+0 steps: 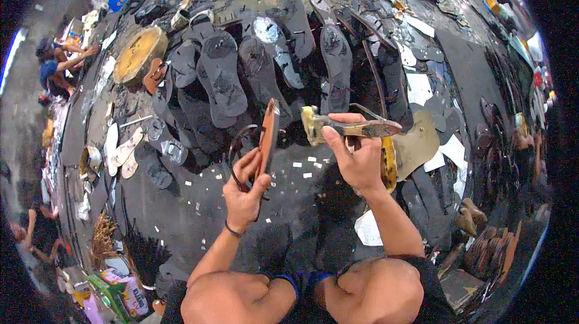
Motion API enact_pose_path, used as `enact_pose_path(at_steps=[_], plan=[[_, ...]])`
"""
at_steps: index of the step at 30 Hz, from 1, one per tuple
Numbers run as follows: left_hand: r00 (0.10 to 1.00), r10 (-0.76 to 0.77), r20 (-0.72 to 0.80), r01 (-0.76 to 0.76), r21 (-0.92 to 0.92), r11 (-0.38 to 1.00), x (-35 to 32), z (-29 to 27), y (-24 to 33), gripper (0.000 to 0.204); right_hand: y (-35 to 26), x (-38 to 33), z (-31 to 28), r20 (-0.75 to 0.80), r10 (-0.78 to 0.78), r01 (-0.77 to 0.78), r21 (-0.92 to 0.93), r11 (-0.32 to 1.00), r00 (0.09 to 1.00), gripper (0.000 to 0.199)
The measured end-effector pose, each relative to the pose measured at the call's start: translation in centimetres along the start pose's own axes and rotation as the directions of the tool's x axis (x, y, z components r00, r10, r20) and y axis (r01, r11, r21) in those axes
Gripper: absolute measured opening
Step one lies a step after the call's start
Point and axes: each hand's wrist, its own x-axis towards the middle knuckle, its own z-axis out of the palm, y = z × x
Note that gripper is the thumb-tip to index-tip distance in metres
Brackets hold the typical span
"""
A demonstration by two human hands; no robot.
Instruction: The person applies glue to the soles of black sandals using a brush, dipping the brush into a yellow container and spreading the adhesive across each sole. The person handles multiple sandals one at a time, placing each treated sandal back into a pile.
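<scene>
My left hand [243,194] grips a sandal with a brown sole [268,137], held on edge, its dark strap looping out to the left. In my right hand [356,158] is what looks like a glue brush [356,127], its flat tapered handle pointing right and its thick, yellowish crusted head facing the sandal. A gap remains between brush head and sole. Under my right wrist is part of a yellow container [389,170], mostly hidden. Beyond my hands lie rows of dark sandal soles [222,73], several smeared with something shiny and black.
A round wooden block [140,55] stands at the far left, beside a small brown sole [155,75]. White paper scraps [419,88] and a beige sheet [419,143] lie at right. Stacked brown soles [491,254] are at lower right. Another person [57,67] crouches at far left.
</scene>
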Motion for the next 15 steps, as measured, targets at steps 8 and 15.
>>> enact_pose_path(at_steps=[8,15], plan=[[0.954,0.266,0.136,-0.298,0.485,0.822,-0.9,-1.2,-1.1,0.037,-1.4,6.0,-0.3,0.216,-0.225,0.308,-0.533,0.788,0.95,0.02],[0.908,0.372,0.193,-0.402,0.652,0.643,-1.9,-3.4,-1.6,0.042,-1.3,4.1,-2.8,0.128,-0.111,0.146,-0.313,0.939,0.986,0.02]])
